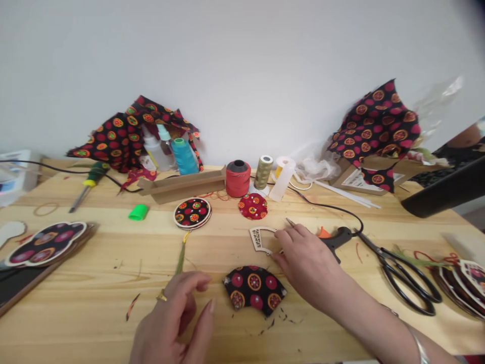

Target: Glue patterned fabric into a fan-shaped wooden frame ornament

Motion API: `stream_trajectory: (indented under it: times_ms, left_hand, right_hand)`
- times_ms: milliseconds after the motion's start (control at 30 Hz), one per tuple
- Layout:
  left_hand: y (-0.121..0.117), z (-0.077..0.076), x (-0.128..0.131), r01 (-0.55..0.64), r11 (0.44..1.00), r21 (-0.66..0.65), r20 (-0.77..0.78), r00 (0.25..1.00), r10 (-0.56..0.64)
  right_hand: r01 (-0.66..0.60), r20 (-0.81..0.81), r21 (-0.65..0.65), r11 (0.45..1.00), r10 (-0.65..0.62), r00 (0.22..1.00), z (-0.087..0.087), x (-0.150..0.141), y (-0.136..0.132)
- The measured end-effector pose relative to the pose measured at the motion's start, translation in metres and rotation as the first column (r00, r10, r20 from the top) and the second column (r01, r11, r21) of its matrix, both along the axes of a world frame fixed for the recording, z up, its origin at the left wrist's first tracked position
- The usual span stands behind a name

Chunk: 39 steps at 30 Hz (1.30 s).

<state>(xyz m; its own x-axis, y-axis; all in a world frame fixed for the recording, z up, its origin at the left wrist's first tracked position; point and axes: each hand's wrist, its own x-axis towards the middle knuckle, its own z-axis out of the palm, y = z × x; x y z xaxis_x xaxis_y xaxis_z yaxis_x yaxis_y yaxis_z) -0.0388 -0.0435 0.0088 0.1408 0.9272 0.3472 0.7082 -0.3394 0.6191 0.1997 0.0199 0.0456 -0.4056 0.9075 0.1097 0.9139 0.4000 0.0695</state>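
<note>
My right hand [306, 258] lies on the wooden table [94, 283], its fingertips pinched on the right edge of a pale laser-cut wooden fan shape [259, 238]. A thin pointed tip [290, 221] sticks out just above the fingers. A fan-shaped piece covered in black fabric with red and orange dots [253, 289] lies between my hands. My left hand [178, 313], with a ring, hovers low at the front, fingers loosely curled and thumb apart, nothing visible in them. A yellow-green tassel [181, 255] runs from a round fabric-covered disc [192, 213] down to this hand's knuckles.
A black glue gun [337, 240] and black scissors [405, 273] lie right of my right hand. Thread spools [238, 178], a red fabric circle [253, 206], a green cap [138, 212] and a screwdriver [89, 184] sit behind. Stacks of fabric-covered pieces [45, 242] lie at both sides.
</note>
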Motion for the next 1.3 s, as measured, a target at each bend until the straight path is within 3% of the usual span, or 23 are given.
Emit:
stream_trajectory:
  times_ms: [267,467,567,700,833,933,1033,1167,1300]
  left_hand:
    - [0.002,0.002,0.003,0.003,1.0,0.003,-0.035,0.999,-0.003]
    - [0.01,0.005,0.005,0.029,0.999,0.024,-0.049,0.998,-0.028]
    - [0.017,0.015,0.012,0.008,0.996,-0.087,0.122,0.992,0.002]
    - [0.023,0.031,0.026,0.084,0.949,-0.304,0.43,0.901,0.058]
    - [0.025,0.035,0.028,0.14,0.889,-0.436,0.543,0.829,0.135]
    - [0.022,0.03,0.021,0.129,0.847,-0.515,0.556,0.803,0.216]
    - [0.016,0.025,0.014,0.139,0.79,-0.597,0.531,0.806,0.26]
    - [0.008,0.023,0.017,0.15,0.689,-0.709,0.451,0.848,0.279]
    - [0.007,0.022,0.026,0.14,0.656,-0.742,0.429,0.85,0.304]
  right_hand:
    - [-0.018,-0.036,0.064,0.998,0.021,0.999,-0.001,-0.003,0.001]
    - [-0.003,-0.211,0.144,0.99,0.034,0.977,0.002,0.004,-0.008]
    - [-0.031,-0.296,0.199,0.979,0.09,0.951,0.008,0.001,-0.022]
    - [-0.094,-0.346,0.247,0.964,0.179,0.921,0.012,-0.009,-0.041]
    - [-0.084,-0.463,0.199,0.976,0.169,0.87,0.009,-0.002,-0.053]
    - [0.026,-0.63,0.11,0.994,0.05,0.775,0.007,0.013,-0.06]
    - [0.103,-0.778,-0.139,0.985,-0.173,0.604,0.003,0.022,-0.069]
    - [0.064,-0.8,-0.478,0.876,-0.465,0.379,-0.004,0.019,-0.08]
    - [0.051,-0.782,-0.576,0.816,-0.569,0.254,-0.007,0.016,-0.083]
